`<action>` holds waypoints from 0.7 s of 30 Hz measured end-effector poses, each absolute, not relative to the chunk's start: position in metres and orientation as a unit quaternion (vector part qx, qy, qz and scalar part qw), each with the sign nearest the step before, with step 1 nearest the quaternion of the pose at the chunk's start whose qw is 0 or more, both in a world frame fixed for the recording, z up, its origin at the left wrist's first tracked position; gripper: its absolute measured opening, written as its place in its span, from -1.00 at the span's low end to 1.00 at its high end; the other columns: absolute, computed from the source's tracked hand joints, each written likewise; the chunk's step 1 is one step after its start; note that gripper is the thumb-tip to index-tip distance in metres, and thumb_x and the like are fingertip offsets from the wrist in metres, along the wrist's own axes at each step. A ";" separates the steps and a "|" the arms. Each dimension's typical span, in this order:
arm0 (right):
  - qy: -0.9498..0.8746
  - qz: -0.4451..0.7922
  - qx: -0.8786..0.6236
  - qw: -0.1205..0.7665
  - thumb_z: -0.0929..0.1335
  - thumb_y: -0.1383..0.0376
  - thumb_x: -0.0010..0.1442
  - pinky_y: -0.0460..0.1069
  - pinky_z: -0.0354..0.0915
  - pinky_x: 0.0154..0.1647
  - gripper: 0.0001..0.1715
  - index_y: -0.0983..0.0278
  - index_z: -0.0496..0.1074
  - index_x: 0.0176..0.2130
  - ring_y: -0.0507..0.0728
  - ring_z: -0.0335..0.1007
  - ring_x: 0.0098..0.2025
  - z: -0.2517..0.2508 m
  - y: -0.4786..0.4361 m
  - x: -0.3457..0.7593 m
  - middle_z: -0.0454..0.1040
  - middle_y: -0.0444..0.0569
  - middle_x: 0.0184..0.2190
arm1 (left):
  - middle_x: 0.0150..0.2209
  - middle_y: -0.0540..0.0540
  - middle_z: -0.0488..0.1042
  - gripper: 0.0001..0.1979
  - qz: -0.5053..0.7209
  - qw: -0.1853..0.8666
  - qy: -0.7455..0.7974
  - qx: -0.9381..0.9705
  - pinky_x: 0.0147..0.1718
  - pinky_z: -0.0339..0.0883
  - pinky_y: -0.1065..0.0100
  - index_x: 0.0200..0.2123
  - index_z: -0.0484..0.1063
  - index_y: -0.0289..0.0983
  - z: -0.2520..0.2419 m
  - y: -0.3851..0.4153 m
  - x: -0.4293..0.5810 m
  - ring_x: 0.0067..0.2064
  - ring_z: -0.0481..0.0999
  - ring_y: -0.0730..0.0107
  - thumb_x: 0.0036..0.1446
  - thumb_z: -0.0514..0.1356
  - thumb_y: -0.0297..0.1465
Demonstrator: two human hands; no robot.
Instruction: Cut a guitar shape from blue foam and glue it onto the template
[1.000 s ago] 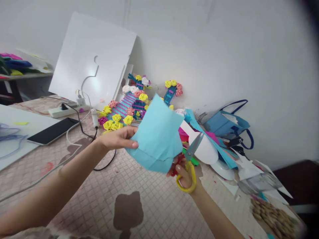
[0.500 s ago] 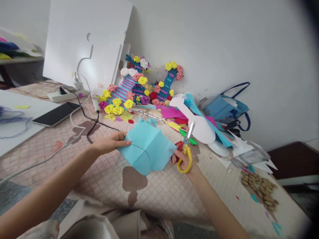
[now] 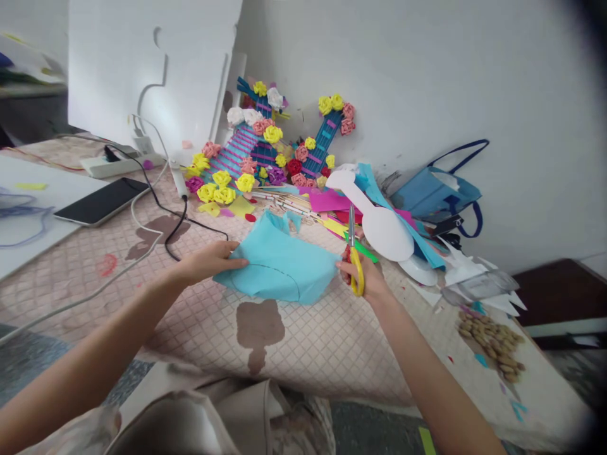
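Blue paper (image 3: 282, 254) sits over the counter (image 3: 327, 351), left hand (image 3: 205, 261) pinching one edge, right hand's (image 3: 372, 279) grip closed on scissors (image 3: 351, 239) at another, seemingly being positioned; cutting would call for blades (image 3: 351, 222) turned inward.

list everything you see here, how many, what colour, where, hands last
paper sheet: 1, light blue, centre
scissors: 1 pair, yellow-and-red handles, right of centre
flowered pieces: several, blue with multicoloured flowers, back
paper scraps: many, mixed, behind paper sheet
cutout: 1, white, right of scissors
bag: 1, blue, by wall
container: 1, clear, right
nut-like pieces: uncounted pile, tan, far right
tablet-like device: 1, black screen, left
power strip: 1, white, back left
cables: several, black and white, left
upright panel: at least 1, white, back left
table: 1, pale quilted cover, foreground
left hand: 1, bare, paper's left edge
right hand: 1, bare, holding scissors
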State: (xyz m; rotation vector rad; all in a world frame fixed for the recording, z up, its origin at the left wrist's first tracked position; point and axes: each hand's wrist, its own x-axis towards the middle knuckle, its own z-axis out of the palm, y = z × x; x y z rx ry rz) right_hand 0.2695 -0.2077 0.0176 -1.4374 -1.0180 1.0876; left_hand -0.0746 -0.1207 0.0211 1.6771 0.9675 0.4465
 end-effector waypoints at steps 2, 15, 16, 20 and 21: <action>-0.417 0.456 -0.593 0.516 0.56 0.20 -0.24 -0.18 0.05 -0.76 -0.50 0.20 0.23 -0.41 -0.08 0.11 -0.74 0.019 -0.201 0.273 0.20 -0.37 -0.75 | -0.58 0.04 0.34 -0.65 0.197 0.509 0.426 0.721 -0.65 0.12 0.49 -0.46 0.38 -0.30 0.020 -0.124 -0.070 -0.55 0.32 0.47 -0.10 0.33 -0.12; -0.416 0.553 -0.527 0.493 0.49 0.02 -0.05 -0.14 0.08 -0.71 -0.52 0.18 0.20 -0.40 -0.05 0.12 -0.71 0.000 -0.234 0.243 0.31 -0.29 -0.68 | -0.43 0.00 0.53 -0.64 0.279 0.654 0.403 0.576 -0.44 0.38 0.44 -0.35 0.43 -0.28 0.017 -0.132 -0.064 -0.40 0.50 0.39 -0.13 0.39 -0.17; -0.421 0.553 -0.527 0.490 0.49 0.03 -0.04 -0.14 0.08 -0.70 -0.55 0.18 0.22 -0.39 -0.04 0.13 -0.71 0.002 -0.237 0.241 0.28 -0.30 -0.71 | -0.43 0.00 0.53 -0.65 0.282 0.657 0.397 0.575 -0.44 0.38 0.45 -0.34 0.43 -0.28 0.017 -0.131 -0.065 -0.40 0.50 0.39 -0.11 0.39 -0.17; -0.441 0.542 -0.534 0.476 0.48 0.07 0.01 -0.13 0.07 -0.68 -0.61 0.19 0.26 -0.38 -0.03 0.14 -0.70 0.005 -0.243 0.231 0.27 -0.30 -0.75 | -0.36 -0.02 0.57 -0.68 0.279 0.671 0.367 0.581 -0.36 0.44 0.39 -0.23 0.44 -0.25 0.015 -0.127 -0.070 -0.34 0.55 0.34 -0.02 0.36 -0.22; -0.445 0.536 -0.537 0.475 0.47 0.05 0.03 -0.12 0.07 -0.68 -0.61 0.19 0.26 -0.39 -0.02 0.14 -0.70 0.006 -0.242 0.230 0.26 -0.29 -0.75 | -0.34 -0.03 0.57 -0.68 0.276 0.675 0.359 0.583 -0.33 0.45 0.36 -0.20 0.44 -0.24 0.015 -0.127 -0.071 -0.31 0.56 0.31 0.00 0.35 -0.23</action>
